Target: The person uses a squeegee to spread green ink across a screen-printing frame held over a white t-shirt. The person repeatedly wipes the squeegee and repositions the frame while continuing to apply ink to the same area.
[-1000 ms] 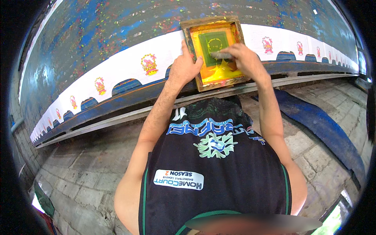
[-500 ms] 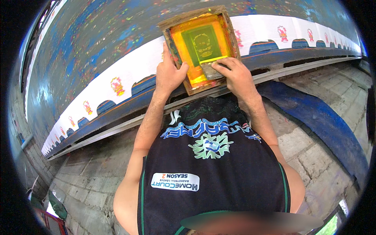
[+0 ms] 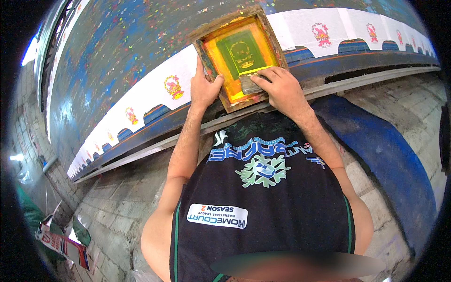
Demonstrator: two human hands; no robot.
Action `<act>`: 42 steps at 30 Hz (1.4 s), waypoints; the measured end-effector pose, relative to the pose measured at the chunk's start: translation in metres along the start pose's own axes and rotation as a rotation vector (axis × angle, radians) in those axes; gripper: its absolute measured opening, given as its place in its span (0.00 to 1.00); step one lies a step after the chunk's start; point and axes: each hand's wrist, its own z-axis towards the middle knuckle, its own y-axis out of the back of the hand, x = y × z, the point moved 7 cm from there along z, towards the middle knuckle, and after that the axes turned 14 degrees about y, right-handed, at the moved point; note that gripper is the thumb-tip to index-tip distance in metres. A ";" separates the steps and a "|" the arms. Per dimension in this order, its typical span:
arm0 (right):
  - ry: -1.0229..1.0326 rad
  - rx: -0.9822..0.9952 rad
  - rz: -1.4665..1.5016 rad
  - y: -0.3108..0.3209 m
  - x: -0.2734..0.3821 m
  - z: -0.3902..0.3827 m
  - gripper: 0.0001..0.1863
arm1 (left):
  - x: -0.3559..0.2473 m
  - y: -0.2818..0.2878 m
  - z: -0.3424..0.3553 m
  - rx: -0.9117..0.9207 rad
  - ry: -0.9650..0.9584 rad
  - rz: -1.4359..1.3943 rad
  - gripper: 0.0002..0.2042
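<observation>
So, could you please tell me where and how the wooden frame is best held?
Probably by the left rail of the wooden frame, coming from the left, as the left hand does: index finger along the outside, thumb on the rail. That straight, raised edge offers a grip, while the right hand holds the squeegee inside the near end.

Yel-grn screen (image 3: 240, 50), wht strip (image 3: 150, 91), red-yel prints (image 3: 174, 87), speckled gry tbl (image 3: 141, 42)
</observation>
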 end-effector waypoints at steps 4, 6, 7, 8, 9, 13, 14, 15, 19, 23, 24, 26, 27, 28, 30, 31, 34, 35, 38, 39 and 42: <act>0.041 -0.013 -0.009 0.205 0.057 -0.033 0.25 | -0.144 0.050 -0.085 0.045 0.042 -0.037 0.51; 0.059 -0.081 0.003 0.273 0.132 -0.046 0.23 | -0.181 0.100 -0.163 0.050 0.047 -0.027 0.51; 0.050 -0.043 0.025 0.276 0.170 -0.037 0.23 | -0.182 0.131 -0.191 0.052 0.046 -0.027 0.51; 0.043 -0.039 0.044 0.266 0.209 -0.020 0.22 | -0.174 0.168 -0.214 0.014 -0.011 -0.047 0.51; 0.044 -0.031 0.067 0.246 0.250 0.004 0.22 | -0.148 0.205 -0.229 0.014 0.049 -0.050 0.51; 0.022 0.012 0.085 0.150 0.457 0.088 0.22 | 0.008 0.372 -0.317 0.064 0.064 0.030 0.51; 0.019 -0.010 0.076 0.133 0.526 0.100 0.22 | 0.053 0.421 -0.360 0.074 0.065 0.037 0.51; -0.015 0.017 0.072 0.113 0.598 0.109 0.22 | 0.098 0.466 -0.411 0.138 0.075 0.043 0.51; 0.035 -0.081 -0.052 0.009 0.873 0.137 0.24 | 0.281 0.635 -0.624 0.102 0.065 0.053 0.52; 0.083 -0.133 -0.109 -0.190 1.002 0.158 0.26 | 0.495 0.683 -0.708 0.082 0.059 0.048 0.50; 0.008 -0.048 -0.095 -0.246 1.011 0.168 0.26 | 0.550 0.687 -0.706 0.132 0.062 0.044 0.49; 0.058 -0.086 -0.148 -0.348 1.044 0.187 0.26 | 0.668 0.705 -0.684 0.094 0.070 0.034 0.49; 0.089 -0.127 -0.181 -0.395 1.066 0.202 0.26 | 0.726 0.719 -0.669 0.091 0.098 0.036 0.49; 0.007 -0.057 -0.187 -0.447 1.086 0.218 0.26 | 0.777 0.737 -0.652 0.111 0.081 0.034 0.49; -0.041 -0.066 -0.230 -0.536 1.147 0.260 0.26 | 0.874 0.789 -0.613 0.120 0.080 0.043 0.49; -0.128 -0.038 -0.232 -0.581 1.176 0.287 0.27 | 0.919 0.820 -0.591 0.125 0.082 0.052 0.49; -0.252 -0.071 -0.268 -0.710 1.258 0.390 0.28 | 1.050 0.922 -0.512 0.126 0.076 0.060 0.50; -0.288 -0.079 -0.285 -0.753 1.278 0.431 0.29 | 1.093 0.957 -0.482 0.117 0.067 0.052 0.51; -0.327 -0.086 -0.325 -0.880 1.318 0.576 0.29 | 1.230 1.070 -0.385 0.094 0.075 0.069 0.52; -0.334 -0.088 -0.332 -0.921 1.327 0.631 0.28 | 1.277 1.108 -0.352 0.083 0.101 0.094 0.52; -0.437 -0.088 -0.282 -1.034 1.350 0.796 0.23 | 1.399 1.225 -0.256 0.077 0.073 0.042 0.53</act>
